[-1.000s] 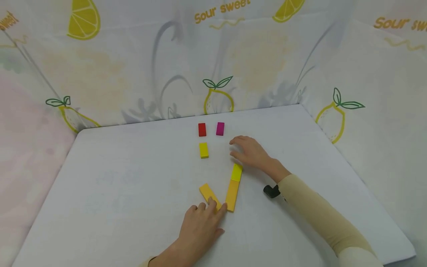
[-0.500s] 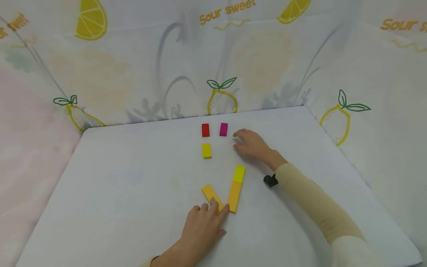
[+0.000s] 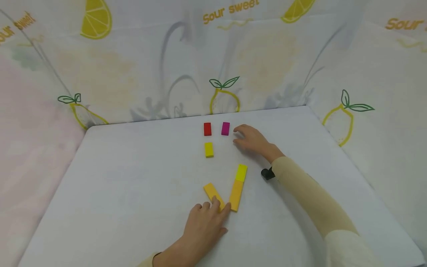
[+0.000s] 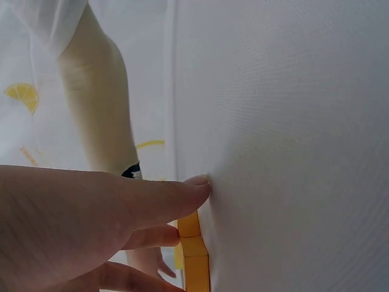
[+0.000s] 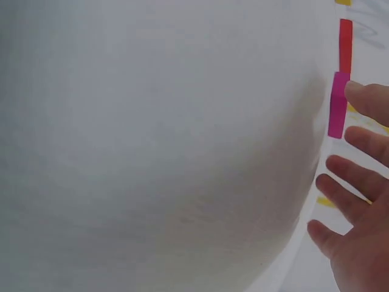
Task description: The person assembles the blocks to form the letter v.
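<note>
In the head view the left hand (image 3: 205, 228) rests its fingertips on the lower end of a slanted orange block (image 3: 213, 195) and at the foot of a second orange block (image 3: 236, 195). A bright yellow block (image 3: 241, 172) touches that block's upper end. The right hand (image 3: 251, 139), fingers spread and holding nothing, hovers just right of a magenta block (image 3: 225, 128). The right wrist view shows its thumb and fingers apart beside the magenta block (image 5: 338, 104). In the left wrist view, the left thumb (image 4: 167, 198) partly covers the orange blocks (image 4: 196, 271).
A red block (image 3: 207, 129) lies left of the magenta one, with a yellow block (image 3: 209, 150) below it. A black object (image 3: 267, 174) shows under the right wrist. A cloth printed with lemons hangs behind the white table (image 3: 116, 178).
The right hand has moved away from the bright yellow block, up the table toward the magenta block. The left hand keeps its place on the orange blocks. The head view has shifted slightly.
</note>
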Demonstrator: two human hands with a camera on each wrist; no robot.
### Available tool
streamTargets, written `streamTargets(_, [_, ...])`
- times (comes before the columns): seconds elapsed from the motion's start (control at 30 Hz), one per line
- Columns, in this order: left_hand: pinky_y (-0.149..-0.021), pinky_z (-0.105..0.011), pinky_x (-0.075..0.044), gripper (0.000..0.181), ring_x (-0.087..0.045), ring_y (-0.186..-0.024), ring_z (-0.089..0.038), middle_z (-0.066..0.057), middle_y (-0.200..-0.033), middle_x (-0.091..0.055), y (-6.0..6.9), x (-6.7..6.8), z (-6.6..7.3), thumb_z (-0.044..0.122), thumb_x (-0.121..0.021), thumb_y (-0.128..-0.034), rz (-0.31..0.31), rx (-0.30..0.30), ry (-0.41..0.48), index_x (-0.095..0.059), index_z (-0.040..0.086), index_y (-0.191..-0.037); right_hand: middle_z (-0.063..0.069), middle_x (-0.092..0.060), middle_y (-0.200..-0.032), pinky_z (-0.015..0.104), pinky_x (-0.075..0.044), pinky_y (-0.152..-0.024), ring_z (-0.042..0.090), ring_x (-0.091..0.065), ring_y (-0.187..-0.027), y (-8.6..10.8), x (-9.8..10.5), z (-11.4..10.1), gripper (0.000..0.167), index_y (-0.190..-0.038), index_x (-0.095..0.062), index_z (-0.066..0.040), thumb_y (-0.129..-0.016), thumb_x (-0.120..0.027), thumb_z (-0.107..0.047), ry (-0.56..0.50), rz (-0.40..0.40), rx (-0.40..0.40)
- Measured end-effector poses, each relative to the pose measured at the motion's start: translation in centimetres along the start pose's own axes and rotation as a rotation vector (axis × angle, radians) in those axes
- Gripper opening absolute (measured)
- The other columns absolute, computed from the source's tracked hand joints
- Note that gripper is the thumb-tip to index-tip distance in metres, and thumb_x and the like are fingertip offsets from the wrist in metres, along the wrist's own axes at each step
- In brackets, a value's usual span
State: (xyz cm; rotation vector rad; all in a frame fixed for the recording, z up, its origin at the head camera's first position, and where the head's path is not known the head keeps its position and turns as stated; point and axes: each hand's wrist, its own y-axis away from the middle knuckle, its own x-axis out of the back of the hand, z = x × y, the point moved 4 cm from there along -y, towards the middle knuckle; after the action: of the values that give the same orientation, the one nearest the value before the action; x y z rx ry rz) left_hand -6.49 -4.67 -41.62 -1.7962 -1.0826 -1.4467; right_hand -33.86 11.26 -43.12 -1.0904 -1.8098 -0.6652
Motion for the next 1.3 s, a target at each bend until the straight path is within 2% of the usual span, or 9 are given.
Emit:
streamTargets(0.13, [-0.065, -0.027, -0.044, 0.064, -0.06, -0.079, -0.017, -0.005, -0.122, -0.065, -0.1, 0.0, -0.1, 0.063, -0.067, -0.0827, 0.0, -0.002, -0.016, -0.056, 0.032, -0.137, 0.011, -0.054, -0.142, 0.045, -0.033, -0.118, 0.029, -0.047, -0.136, -1.1, 0.1, 0.0, 0.044, -0.135, -0.056, -0.008, -0.096, -0.06, -0.028, -0.001, 0.004, 0.001])
streamTargets(0.3, [-0.064, -0.026, -0.044, 0.064, -0.06, -0.077, -0.016, -0.005, -0.121, -0.065, -0.1, 0.0, -0.2, 0.064, -0.068, -0.0823, 0.014, -0.004, -0.014, -0.057, 0.032, -0.136, 0.008, -0.049, -0.148, 0.045, -0.033, -0.118, 0.026, -0.043, -0.139, -2.3, -0.2, 0.2, 0.051, -0.14, -0.051, -0.013, -0.095, -0.062, -0.033, -0.025, -0.012, -0.068])
streamTargets(0.4, [-0.063, -0.025, -0.042, 0.064, -0.06, -0.077, -0.016, -0.004, -0.12, -0.065, 0.0, 0.0, -0.2, 0.064, -0.069, -0.0815, 0.025, -0.005, -0.013, -0.057, 0.032, -0.136, 0.006, -0.047, -0.15, 0.046, -0.034, -0.118, 0.025, -0.042, -0.14, -2.9, -0.3, 0.1, 0.054, -0.142, -0.05, -0.015, -0.094, -0.062, -0.035, -0.027, -0.024, -0.084])
streamTargets(0.77, [-0.063, -0.025, -0.041, 0.064, -0.058, -0.077, -0.016, -0.005, -0.122, -0.065, -0.1, 0.1, -0.2, 0.063, -0.068, -0.0824, 0.007, -0.011, -0.011, -0.056, 0.032, -0.137, 0.011, -0.048, -0.147, 0.044, -0.036, -0.116, 0.029, -0.047, -0.132, -4.3, 0.6, -0.5, 0.055, -0.14, -0.05, -0.009, -0.093, -0.066, -0.031, -0.023, -0.062, -0.02])
streamTargets(1.0, [-0.064, -0.026, -0.043, 0.064, -0.059, -0.077, -0.016, -0.005, -0.121, -0.065, -0.1, 0.1, -0.3, 0.063, -0.068, -0.0824, 0.024, -0.006, -0.013, -0.057, 0.032, -0.137, 0.009, -0.051, -0.145, 0.043, -0.037, -0.116, 0.026, -0.046, -0.131, -5.4, 0.1, -0.5, 0.054, -0.139, -0.051, -0.01, -0.092, -0.068, -0.03, -0.05, -0.07, -0.025])
streamTargets(1.3, [-0.065, -0.027, -0.043, 0.063, -0.058, -0.076, -0.017, -0.005, -0.122, -0.065, -0.1, 0.1, -0.1, 0.062, -0.069, -0.0819, -0.019, 0.0, 0.023, -0.057, 0.033, -0.136, 0.01, -0.054, -0.141, 0.042, -0.036, -0.116, 0.027, -0.048, -0.128, -5.4, -0.8, -0.7, 0.048, -0.137, -0.053, -0.008, -0.093, -0.064, -0.024, -0.032, -0.081, -0.056])
